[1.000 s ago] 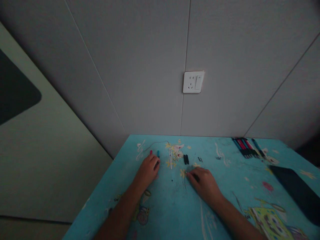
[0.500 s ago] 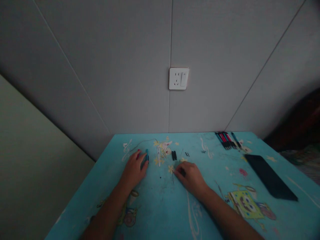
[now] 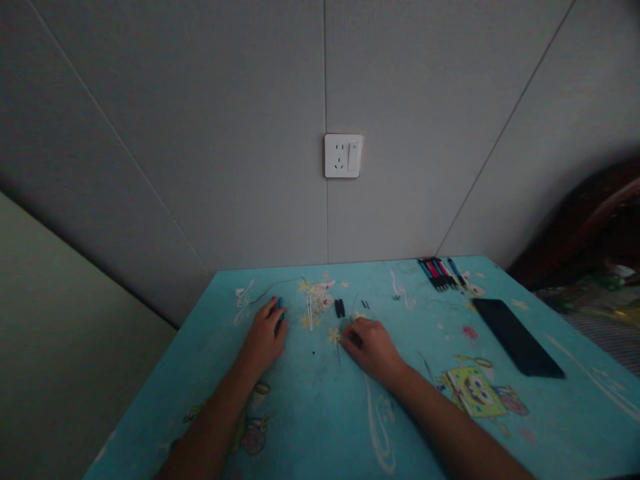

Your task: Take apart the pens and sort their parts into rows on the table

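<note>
At the left, my left hand [image 3: 263, 335] curls its fingers round a blue pen barrel [image 3: 280, 304] on the table. A bit of a pink pen barrel [image 3: 273, 300] shows by the same fingertips, mostly hidden. To the right, my right hand [image 3: 369, 343] rests low over the table with thumb and forefinger pinched; anything between them is too small to make out. Between the hands lie two thin white sticks [image 3: 309, 312], a pair of short black grips [image 3: 340, 308] and a tiny dark bit [image 3: 313, 353]. Two small dark pieces [image 3: 365, 305] lie beyond my right hand.
Several pens [image 3: 440, 274] lie side by side at the back right of the blue patterned table [image 3: 320, 427]. A flat black tablet-like panel [image 3: 517, 337] lies at the right. Behind the table rises a grey wall with a white socket [image 3: 343, 156].
The view has swung slightly to the right. My left fingers have closed in on the blue pen barrel, which now sits nearer the pink one. My right hand keeps its pinch in about the same place.
</note>
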Tool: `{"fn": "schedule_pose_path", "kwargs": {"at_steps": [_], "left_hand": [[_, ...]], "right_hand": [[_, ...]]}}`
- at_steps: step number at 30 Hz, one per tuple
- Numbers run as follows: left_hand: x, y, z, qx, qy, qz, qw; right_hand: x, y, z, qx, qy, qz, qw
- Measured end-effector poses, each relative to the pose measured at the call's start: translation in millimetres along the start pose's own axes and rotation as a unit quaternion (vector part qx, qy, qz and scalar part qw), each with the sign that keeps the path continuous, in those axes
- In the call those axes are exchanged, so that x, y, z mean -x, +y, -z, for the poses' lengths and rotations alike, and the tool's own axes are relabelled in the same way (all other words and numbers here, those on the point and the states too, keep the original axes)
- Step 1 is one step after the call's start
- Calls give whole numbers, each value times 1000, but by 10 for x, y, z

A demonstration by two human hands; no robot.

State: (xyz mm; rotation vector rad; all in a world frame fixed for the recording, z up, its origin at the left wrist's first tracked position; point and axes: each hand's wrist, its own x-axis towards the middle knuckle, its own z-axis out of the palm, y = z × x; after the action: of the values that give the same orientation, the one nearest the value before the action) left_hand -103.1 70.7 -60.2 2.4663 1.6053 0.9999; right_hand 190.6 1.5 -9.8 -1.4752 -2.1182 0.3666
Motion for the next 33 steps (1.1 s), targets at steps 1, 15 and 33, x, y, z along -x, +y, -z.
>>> {"fn": "schedule_pose_path", "kwargs": {"at_steps": [1,15,33], "left_hand": [[-5,0,1,8,3,2,1000],[-6,156,54,20,34,12,999],[-81,69,112,6,65,26,998]], "right_hand": [[1,-1,3,0,0,1,1000],[5,-40,-42,18,13,-4,1000],[-47,-93,-23,26,-23,-16,999]]}}
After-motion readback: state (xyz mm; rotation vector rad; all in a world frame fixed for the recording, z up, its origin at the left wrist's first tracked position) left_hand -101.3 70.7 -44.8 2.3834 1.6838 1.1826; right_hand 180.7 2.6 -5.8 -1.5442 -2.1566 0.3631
